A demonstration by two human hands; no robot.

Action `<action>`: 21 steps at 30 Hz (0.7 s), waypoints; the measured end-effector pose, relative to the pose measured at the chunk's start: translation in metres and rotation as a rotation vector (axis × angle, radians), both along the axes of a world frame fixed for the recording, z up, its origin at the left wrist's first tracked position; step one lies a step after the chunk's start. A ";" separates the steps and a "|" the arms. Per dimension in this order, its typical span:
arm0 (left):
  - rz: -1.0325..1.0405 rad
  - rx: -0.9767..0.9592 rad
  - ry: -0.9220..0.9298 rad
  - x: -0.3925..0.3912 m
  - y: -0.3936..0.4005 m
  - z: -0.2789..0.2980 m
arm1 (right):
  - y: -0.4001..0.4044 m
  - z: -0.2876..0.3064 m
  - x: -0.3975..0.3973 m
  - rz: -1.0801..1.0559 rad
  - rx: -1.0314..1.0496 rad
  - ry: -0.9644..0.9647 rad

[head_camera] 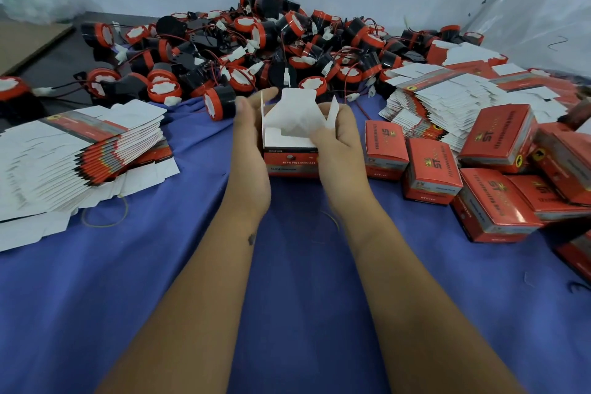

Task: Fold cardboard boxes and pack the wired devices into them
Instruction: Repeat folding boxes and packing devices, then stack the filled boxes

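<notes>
A red cardboard box (291, 160) with a white inside stands upright on the blue cloth (287, 281) at centre, its top flaps raised. My left hand (249, 144) holds its left side, fingers reaching up along the left flap. My right hand (335, 144) grips the right side, thumb pressing a white flap inward. I cannot see any device inside the box. Behind it lies a big heap of black and red wired devices (271, 48) with white connectors.
A stack of flat unfolded boxes (80, 144) lies at the left, another flat stack (447, 96) at the right rear. Several closed red boxes (479, 176) crowd the right side. A cardboard sheet (28, 41) sits far left; clear plastic bags line the back wall.
</notes>
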State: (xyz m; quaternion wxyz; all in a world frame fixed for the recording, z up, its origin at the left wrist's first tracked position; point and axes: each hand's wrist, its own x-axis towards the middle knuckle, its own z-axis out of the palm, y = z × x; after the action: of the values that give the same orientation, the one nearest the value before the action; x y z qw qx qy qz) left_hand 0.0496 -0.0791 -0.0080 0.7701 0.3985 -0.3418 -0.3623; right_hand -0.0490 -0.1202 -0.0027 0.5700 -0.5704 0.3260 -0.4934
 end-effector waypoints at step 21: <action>0.021 0.042 -0.166 0.002 -0.002 0.003 | -0.007 0.000 -0.005 0.157 0.109 -0.169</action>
State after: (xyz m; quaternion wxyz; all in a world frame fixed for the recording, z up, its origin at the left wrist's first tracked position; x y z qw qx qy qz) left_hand 0.0517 -0.0809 -0.0055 0.7343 0.4470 -0.3925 -0.3270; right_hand -0.0535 -0.1275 -0.0024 0.6626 -0.5186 0.2575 -0.4751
